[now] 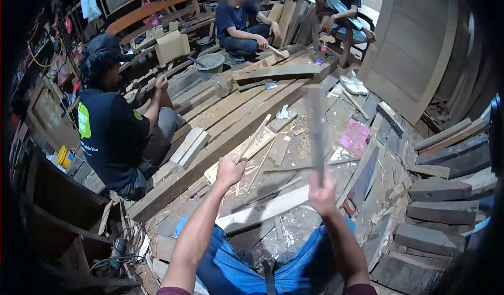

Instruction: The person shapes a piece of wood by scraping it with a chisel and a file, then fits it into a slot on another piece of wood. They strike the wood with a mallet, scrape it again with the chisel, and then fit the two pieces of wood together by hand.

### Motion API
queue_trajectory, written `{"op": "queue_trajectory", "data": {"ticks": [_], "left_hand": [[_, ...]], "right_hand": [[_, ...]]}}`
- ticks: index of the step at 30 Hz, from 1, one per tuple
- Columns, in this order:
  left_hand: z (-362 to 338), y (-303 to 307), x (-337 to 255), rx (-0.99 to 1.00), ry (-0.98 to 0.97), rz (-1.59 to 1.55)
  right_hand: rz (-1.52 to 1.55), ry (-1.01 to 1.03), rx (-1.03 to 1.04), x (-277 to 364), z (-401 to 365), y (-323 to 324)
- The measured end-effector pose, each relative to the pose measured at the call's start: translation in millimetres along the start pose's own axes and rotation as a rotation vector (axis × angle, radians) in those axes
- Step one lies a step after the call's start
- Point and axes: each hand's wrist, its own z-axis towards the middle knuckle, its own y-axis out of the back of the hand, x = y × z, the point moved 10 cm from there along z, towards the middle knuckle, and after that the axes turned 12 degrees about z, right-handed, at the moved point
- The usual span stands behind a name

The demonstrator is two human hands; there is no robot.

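My left hand (229, 170) grips the lower end of a thin pale wooden stick (255, 136) that slants up and to the right over the planks. My right hand (322, 192) is closed on a long flat dark blade-like tool (316, 127), held upright and blurred by motion. The two hands are apart, with the stick's tip to the left of the blade. My knees in blue jeans (294, 266) show at the bottom of the view. A pale plank (265, 210) lies on the floor between my hands.
Long planks (231, 121) cover the floor ahead, with wood scraps and shavings. A person in a black shirt (113, 137) sits at left. Two more people sit at the back (239, 24) (344, 8). A wooden door panel (412, 48) leans at right. Stacked timber (446, 190) lies at right.
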Motion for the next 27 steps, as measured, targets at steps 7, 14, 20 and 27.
{"op": "queue_trajectory", "data": {"ticks": [7, 14, 20, 27], "left_hand": [[4, -7, 1, 0.032, 0.012, -0.022], [-5, 5, -22, -0.007, -0.068, -0.004], [-4, 3, -11, -0.005, -0.014, 0.062], [-4, 5, -13, -0.087, -0.079, 0.114]], "right_hand": [[0.017, 0.044, -0.010, 7, 7, 6], [-0.147, -0.035, 0.151, -5, -1, -14], [0.077, 0.035, 0.050, 7, 3, -3], [-0.149, -0.025, 0.169, -6, -1, -20]]}}
